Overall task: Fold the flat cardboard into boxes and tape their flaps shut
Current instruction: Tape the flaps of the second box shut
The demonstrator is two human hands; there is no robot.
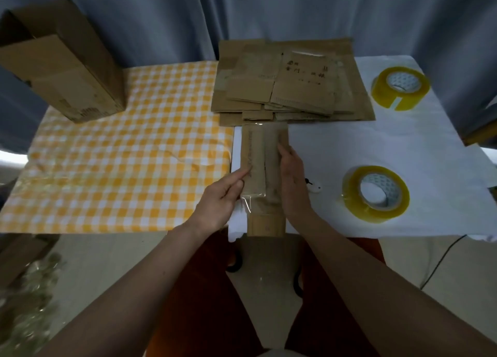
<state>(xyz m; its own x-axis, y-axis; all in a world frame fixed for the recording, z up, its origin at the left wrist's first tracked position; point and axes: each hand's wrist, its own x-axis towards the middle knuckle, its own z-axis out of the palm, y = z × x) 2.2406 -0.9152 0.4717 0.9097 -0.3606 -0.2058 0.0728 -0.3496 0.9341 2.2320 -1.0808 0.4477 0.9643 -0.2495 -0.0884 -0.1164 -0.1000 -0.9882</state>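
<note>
A long narrow cardboard box [265, 179] lies on the white cloth [376, 147] at the near edge of the table, running away from the person, with clear tape glinting over its near end. It sits between the two hands. The left hand [219, 198] is at its left side, fingers loosely curled with the fingertips touching the box's left edge near the tape; whether it pinches anything there I cannot tell. The right hand [291, 184] lies flat along the right side, fingers straight and pressed against the cardboard. Just beyond the box's far end is a stack of flat cardboard [290, 82]. Two rolls of yellowish tape rest to the right, a near one [376, 194] and a far one [400, 87]. Far left, on the yellow checked cloth [129, 155], stands a larger box [61, 66].
</note>
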